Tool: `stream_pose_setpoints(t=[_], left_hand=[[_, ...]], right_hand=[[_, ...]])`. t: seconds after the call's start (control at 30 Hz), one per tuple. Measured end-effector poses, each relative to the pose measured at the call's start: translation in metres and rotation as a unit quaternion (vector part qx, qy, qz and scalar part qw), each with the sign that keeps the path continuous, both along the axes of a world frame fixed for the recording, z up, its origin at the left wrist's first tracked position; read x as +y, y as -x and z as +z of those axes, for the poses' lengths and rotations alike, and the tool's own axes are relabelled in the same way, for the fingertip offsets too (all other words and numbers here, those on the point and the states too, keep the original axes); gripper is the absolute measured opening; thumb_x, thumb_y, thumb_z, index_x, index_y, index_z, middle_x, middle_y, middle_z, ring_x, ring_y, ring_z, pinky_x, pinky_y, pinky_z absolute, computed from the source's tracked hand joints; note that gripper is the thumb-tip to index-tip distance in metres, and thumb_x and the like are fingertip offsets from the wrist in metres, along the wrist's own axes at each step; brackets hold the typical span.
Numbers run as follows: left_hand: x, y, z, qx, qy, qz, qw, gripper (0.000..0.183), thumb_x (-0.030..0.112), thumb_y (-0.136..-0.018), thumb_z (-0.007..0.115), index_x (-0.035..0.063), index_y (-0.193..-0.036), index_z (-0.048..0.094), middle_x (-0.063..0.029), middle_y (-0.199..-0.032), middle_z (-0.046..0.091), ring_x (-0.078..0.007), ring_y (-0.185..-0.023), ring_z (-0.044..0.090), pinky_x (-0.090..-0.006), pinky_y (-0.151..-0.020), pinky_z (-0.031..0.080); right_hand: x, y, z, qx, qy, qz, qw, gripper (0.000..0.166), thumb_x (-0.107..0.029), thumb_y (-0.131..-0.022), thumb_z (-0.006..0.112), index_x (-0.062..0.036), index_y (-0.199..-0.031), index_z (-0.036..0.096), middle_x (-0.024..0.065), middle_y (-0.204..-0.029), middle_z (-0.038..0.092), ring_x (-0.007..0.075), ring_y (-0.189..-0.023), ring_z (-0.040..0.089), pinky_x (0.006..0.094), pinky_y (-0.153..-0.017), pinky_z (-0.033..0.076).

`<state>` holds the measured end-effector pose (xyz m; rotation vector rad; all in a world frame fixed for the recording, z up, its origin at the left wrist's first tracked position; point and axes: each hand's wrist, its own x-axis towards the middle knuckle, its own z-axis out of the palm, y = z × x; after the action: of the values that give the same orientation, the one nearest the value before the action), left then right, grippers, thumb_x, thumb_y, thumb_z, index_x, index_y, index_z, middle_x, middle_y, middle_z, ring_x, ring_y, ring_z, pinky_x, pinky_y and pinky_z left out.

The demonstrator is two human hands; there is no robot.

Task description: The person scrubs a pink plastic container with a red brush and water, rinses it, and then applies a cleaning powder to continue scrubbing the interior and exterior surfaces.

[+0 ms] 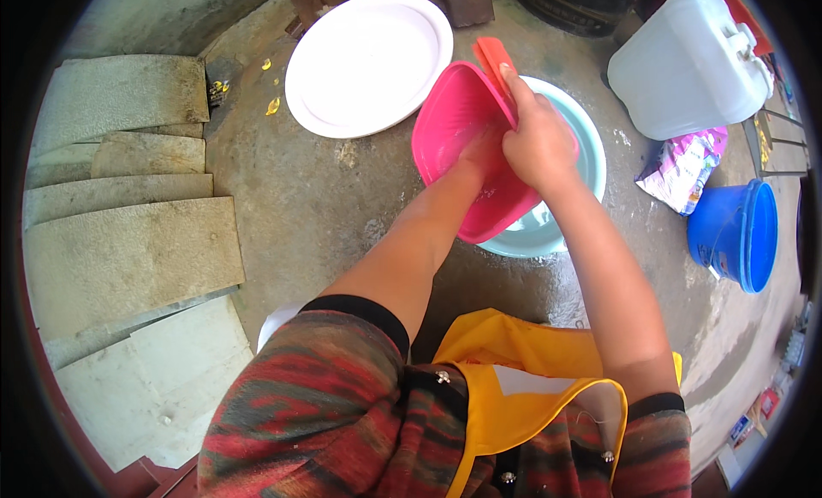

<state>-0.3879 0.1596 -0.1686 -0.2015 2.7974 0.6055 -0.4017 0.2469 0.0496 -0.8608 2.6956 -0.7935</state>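
Observation:
A pink plastic basin is tilted on its side above a pale turquoise round basin, hiding much of it. My left hand reaches inside the pink basin against its wet inner wall; its fingers are blurred and partly hidden. At the pink basin's upper right rim, my right hand is closed around an orange-red brush-like object, with a finger stretched along it. Whether this hand also grips the rim cannot be made out. Something shiny, perhaps water, shows inside the turquoise basin.
A white round basin lies on the wet concrete floor. To the right are a white jerrycan, a printed plastic bag and a blue bucket on its side. Stacked stone-like slabs line the left.

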Motion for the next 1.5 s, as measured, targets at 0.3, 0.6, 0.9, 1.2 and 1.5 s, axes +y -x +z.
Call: stream_pose_setpoints(t=[0.3, 0.6, 0.9, 1.2, 1.5], left_hand=[[0.019, -0.024, 0.017, -0.044, -0.142, -0.076, 0.986, 0.035, 0.022, -0.093, 0.044, 0.0084, -0.125, 0.054, -0.0136, -0.128, 0.055, -0.0282, -0.119, 0.051, -0.0396, -0.101, 0.039], [0.006, 0.007, 0.012, -0.075, -0.036, -0.066, 0.994, 0.035, 0.022, -0.094, 0.044, 0.0079, -0.125, 0.053, -0.0132, -0.127, 0.055, -0.0276, -0.118, 0.051, -0.0393, -0.101, 0.04], [-0.003, 0.004, -0.015, -0.07, -0.089, 0.011, 0.993, 0.034, 0.021, -0.095, 0.043, 0.0074, -0.125, 0.052, -0.0129, -0.126, 0.056, -0.0271, -0.117, 0.052, -0.039, -0.101, 0.04], [0.005, -0.032, 0.014, -0.133, -0.764, 0.222, 0.591, 0.033, 0.02, -0.096, 0.043, 0.0069, -0.125, 0.051, -0.0126, -0.125, 0.056, -0.0266, -0.116, 0.053, -0.0387, -0.1, 0.041], [-0.009, -0.066, 0.104, -0.163, -0.866, 0.138, 0.451, 0.03, 0.02, -0.096, 0.043, 0.0063, -0.122, 0.052, -0.0118, -0.121, 0.058, -0.0261, -0.112, 0.055, -0.0389, -0.099, 0.042]], right_hand=[[0.004, -0.008, -0.002, -0.029, 0.001, 0.001, 1.0, 0.069, -0.008, -0.078, 0.058, -0.0171, -0.142, 0.035, 0.0224, -0.105, 0.057, 0.0384, -0.092, 0.063, 0.0451, -0.079, 0.051], [0.014, -0.011, 0.006, -0.044, -0.016, -0.013, 0.999, 0.07, -0.004, -0.078, 0.056, -0.0147, -0.143, 0.034, 0.0209, -0.105, 0.056, 0.0351, -0.091, 0.063, 0.0415, -0.076, 0.053], [0.009, -0.01, -0.001, -0.059, 0.027, -0.005, 0.998, 0.07, -0.004, -0.077, 0.058, -0.0133, -0.142, 0.034, 0.0211, -0.105, 0.056, 0.0347, -0.09, 0.063, 0.0414, -0.076, 0.053], [0.004, -0.005, -0.003, -0.09, 0.071, -0.002, 0.993, 0.056, -0.009, -0.083, 0.052, -0.0097, -0.138, 0.038, 0.0212, -0.106, 0.057, 0.0338, -0.092, 0.063, 0.0412, -0.077, 0.052], [-0.003, 0.003, -0.005, -0.08, 0.097, -0.02, 0.992, 0.059, -0.01, -0.082, 0.055, -0.0143, -0.138, 0.04, 0.0206, -0.106, 0.058, 0.032, -0.095, 0.064, 0.0408, -0.074, 0.053]])
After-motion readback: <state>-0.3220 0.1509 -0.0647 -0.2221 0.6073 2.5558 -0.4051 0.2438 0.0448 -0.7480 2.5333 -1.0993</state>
